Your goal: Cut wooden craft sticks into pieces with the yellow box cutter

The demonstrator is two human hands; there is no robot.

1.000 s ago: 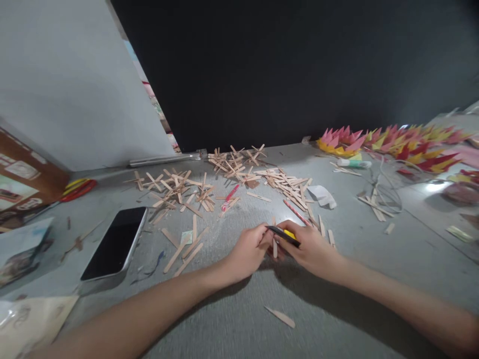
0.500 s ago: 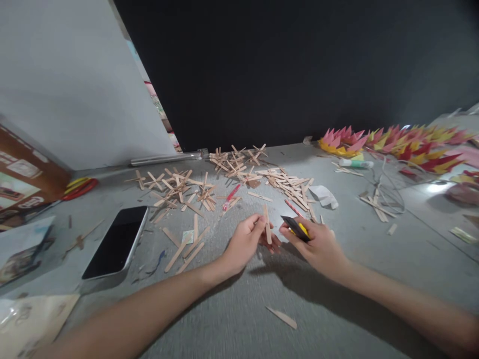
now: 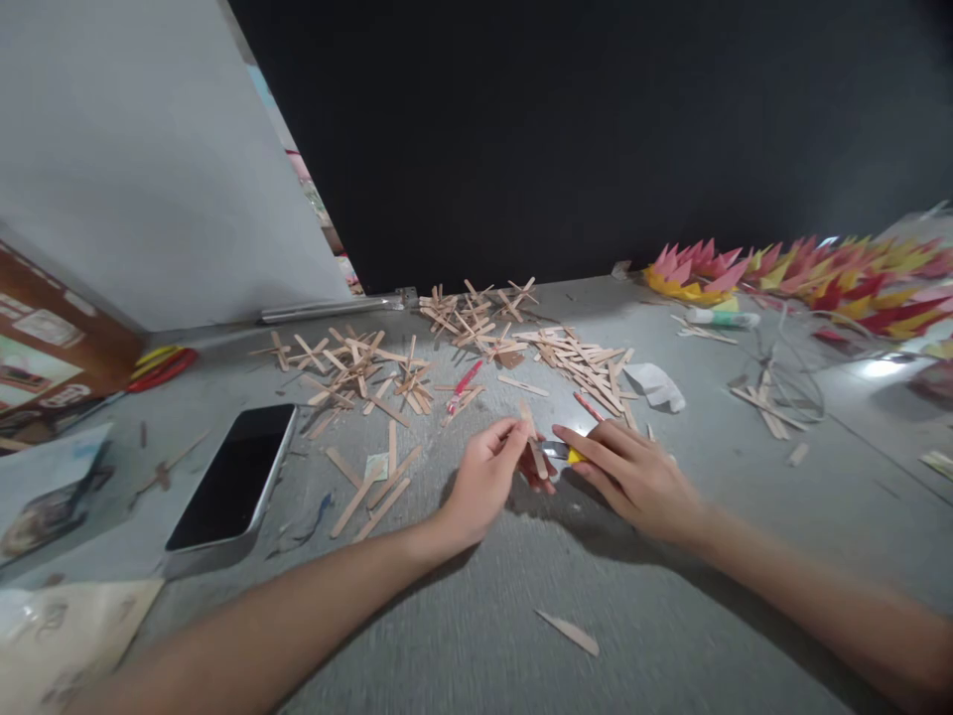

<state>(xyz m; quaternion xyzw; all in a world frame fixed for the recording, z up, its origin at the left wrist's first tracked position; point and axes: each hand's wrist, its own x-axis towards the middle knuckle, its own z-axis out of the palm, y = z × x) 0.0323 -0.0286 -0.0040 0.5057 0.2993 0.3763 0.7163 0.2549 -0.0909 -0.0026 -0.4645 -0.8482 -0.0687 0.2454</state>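
Between thumb and fingers, my left hand pinches a wooden craft stick above the grey table. My right hand is closed on a yellow-handled cutter, its metal blade touching or very near the stick's right side. Behind the hands lie a pile of loose sticks and a cluster of sticks joined into crossed shapes. A pointed piece of stick rests nearer to me. A red pen-like item lies just beyond my right hand.
A phone lies left of my hands, with scissors and a brown box farther left. Pink and yellow paper crowns, a glue tube and a cable are at the right. A black panel stands behind.
The cutter has turned and moved left, so its blade is now at the stick. My right hand's fingers have shifted over the handle. The held stick has tilted slightly.
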